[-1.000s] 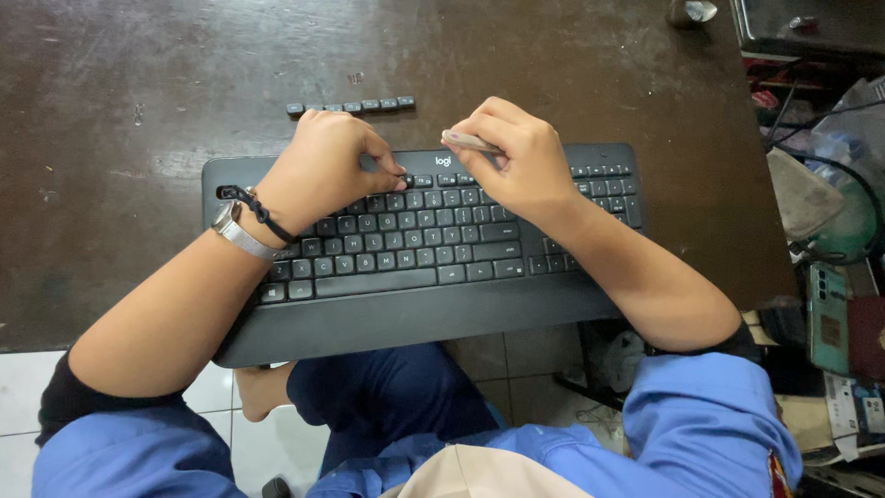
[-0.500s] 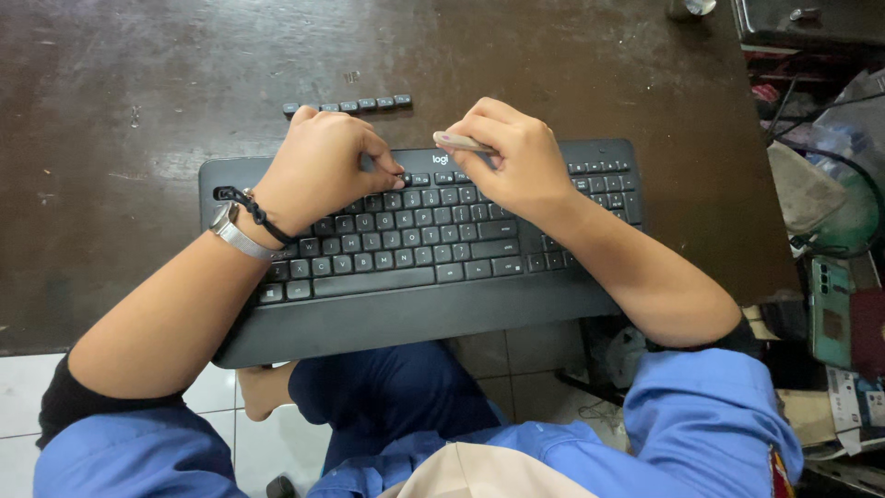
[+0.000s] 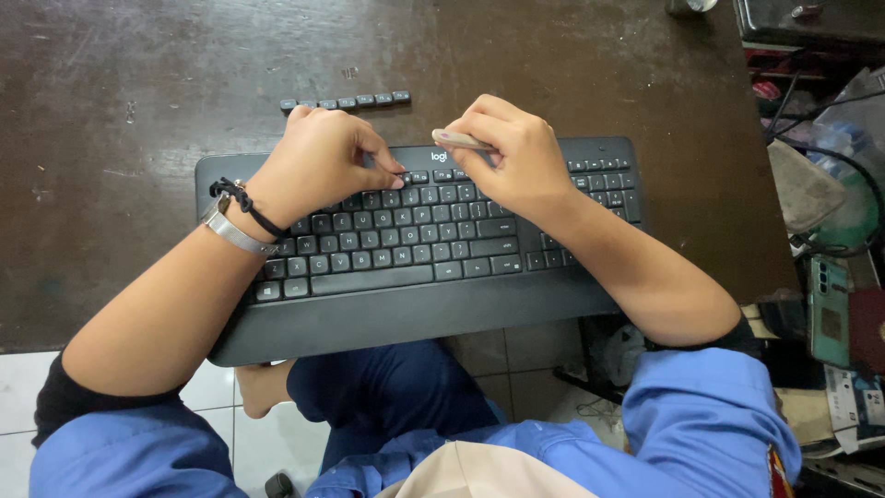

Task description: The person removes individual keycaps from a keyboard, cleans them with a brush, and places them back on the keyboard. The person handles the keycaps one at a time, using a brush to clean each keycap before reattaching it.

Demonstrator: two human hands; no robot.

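Observation:
A black keyboard point(image 3: 415, 304) with a wrist rest lies on the dark wooden table, its front edge hanging over the table's edge. My left hand point(image 3: 318, 161) rests on the upper key rows, thumb and forefinger pinched on a key near the top row. My right hand point(image 3: 512, 157) holds a small pale flat tool point(image 3: 459, 140) over the top row, its tip pointing left. Several removed black keycaps point(image 3: 346, 101) lie in a row on the table just beyond the keyboard. A watch and a black band sit on my left wrist.
The dark wooden table point(image 3: 138, 111) stretches left and beyond the keyboard. To the right of the table stand cluttered items: cables, a green phone point(image 3: 828, 314) and bags. White floor tiles and my blue-clothed legs show below the table's edge.
Both hands stay at the top key rows with only small shifts. The keyboard and the row of keycaps have not moved.

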